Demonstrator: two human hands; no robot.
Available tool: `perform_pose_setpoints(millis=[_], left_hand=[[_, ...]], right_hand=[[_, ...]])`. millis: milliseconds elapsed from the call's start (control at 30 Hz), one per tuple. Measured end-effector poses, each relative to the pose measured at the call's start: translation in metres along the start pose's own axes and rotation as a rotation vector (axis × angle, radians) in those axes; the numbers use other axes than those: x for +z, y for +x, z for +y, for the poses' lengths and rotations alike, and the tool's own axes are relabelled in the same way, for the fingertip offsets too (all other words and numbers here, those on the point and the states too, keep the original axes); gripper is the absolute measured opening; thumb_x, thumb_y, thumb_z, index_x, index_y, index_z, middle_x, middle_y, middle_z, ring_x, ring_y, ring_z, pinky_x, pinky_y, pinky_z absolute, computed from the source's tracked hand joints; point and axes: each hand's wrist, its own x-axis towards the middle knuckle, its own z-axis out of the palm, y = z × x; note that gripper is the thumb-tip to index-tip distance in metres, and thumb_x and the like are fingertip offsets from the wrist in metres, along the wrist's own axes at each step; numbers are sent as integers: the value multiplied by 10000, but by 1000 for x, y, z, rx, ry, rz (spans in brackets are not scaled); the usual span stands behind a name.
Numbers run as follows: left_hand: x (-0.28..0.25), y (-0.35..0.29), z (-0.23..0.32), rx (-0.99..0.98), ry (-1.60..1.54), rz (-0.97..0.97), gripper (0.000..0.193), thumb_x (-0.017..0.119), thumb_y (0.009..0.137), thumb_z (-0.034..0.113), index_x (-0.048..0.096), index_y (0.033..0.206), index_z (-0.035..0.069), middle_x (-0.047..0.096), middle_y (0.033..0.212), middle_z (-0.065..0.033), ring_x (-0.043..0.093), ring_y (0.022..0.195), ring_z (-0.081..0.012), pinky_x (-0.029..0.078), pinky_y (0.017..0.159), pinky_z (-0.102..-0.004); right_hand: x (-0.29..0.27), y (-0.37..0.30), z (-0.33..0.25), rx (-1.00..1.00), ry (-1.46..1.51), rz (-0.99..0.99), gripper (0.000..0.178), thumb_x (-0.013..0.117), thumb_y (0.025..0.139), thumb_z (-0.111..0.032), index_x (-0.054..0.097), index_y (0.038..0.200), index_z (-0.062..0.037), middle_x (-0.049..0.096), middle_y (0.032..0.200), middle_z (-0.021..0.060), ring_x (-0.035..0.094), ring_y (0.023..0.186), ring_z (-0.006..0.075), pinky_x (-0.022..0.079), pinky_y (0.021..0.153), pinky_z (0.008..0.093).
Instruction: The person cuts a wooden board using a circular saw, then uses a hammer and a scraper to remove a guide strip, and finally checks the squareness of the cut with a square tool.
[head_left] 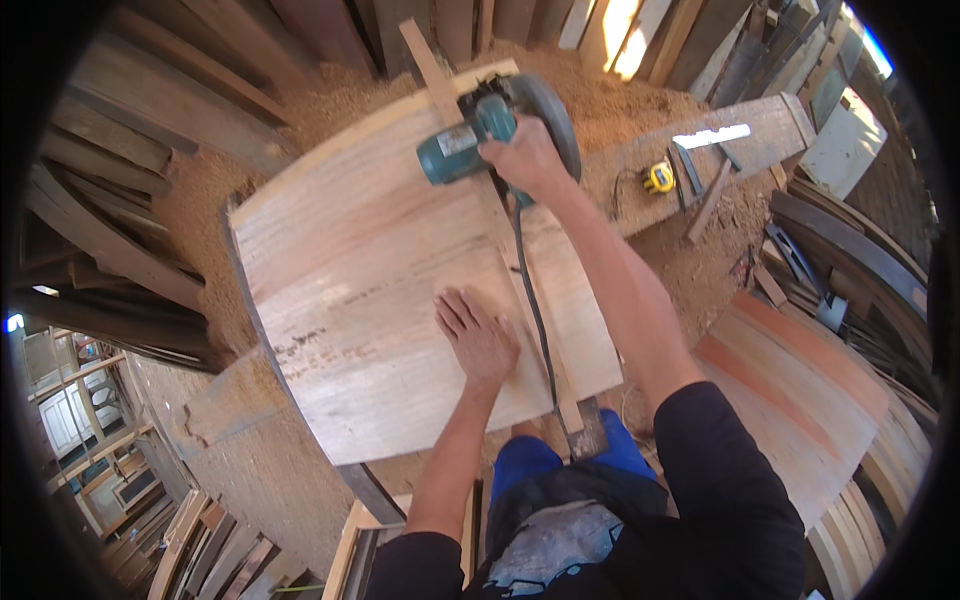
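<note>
A large pale wooden panel [370, 250] lies in front of me. A long narrow wooden strip [430, 70] runs lengthwise over its right part. My right hand [530, 158] is wrapped round the handle of a teal circular saw [455, 153], at the panel's far edge beside the strip. Its blade side is mostly hidden by a dark round guard [552, 115]. A dark power cord [537, 320] trails from the saw back toward me across the panel. My left hand [480, 340] lies flat on the panel, left of the strip, fingers stretched out and holding nothing.
A yellow tape measure [659, 178] sits on a board [625, 200] to the right, near small wood offcuts. Another reddish panel [790, 390] is at the lower right. Boards lean along the far side [200, 70]. Sawdust [625, 100] covers the ground.
</note>
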Motion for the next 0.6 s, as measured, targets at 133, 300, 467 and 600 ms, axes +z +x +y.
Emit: perform_pose_setpoints(millis=[133, 300, 467, 600], left_hand=[[0, -1, -1, -17, 10, -8, 836, 573, 955, 269, 160, 1525, -180, 119, 1596, -426, 62, 1496, -595, 51, 1227, -639], [3, -5, -2, -2, 6, -1, 845, 558, 964, 270, 119, 1536, -172, 71, 1607, -422, 29, 1502, -591, 38, 1227, -638], [4, -2, 0, -4, 5, 8, 839, 546, 968, 275, 122, 1536, -173, 72, 1606, -423, 15, 1504, -590, 32, 1229, -634], [6, -4, -6, -11, -11, 42, 819, 551, 964, 270, 154, 1540, -159, 84, 1615, -406, 24, 1506, -582, 38, 1234, -623]], right_hand=[[2, 1, 0, 38, -32, 13, 250, 740, 845, -117, 640, 1007, 44, 615, 749, 50, 557, 623, 137, 472, 587, 345], [3, 3, 3, 23, 33, 9, 243, 753, 844, -112, 640, 1003, 33, 605, 712, 45, 542, 582, 128, 450, 542, 333], [4, 9, 11, -19, -33, 46, 216, 752, 848, -98, 640, 989, 21, 594, 686, 38, 536, 560, 120, 433, 519, 313], [10, 8, 6, -58, 12, 44, 205, 754, 849, -113, 649, 970, 16, 591, 687, 36, 535, 560, 121, 430, 517, 311]])
